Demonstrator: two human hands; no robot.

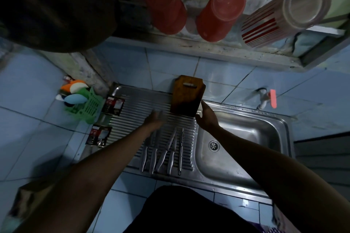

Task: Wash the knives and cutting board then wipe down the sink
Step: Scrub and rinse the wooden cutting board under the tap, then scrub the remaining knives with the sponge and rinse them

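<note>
The cutting board [186, 96] leans against the tiled wall on the drainboard [132, 111], knives [166, 149] lying below it. The left hand [155, 119], blurred, seems open and empty; the right hand [206, 117], fingers extended, touches the board's edge. Grasp both edges firmly before lifting. No writing is legible.

Two bare forearms without sleeves, dark garment [181, 212] over the torso below
</note>
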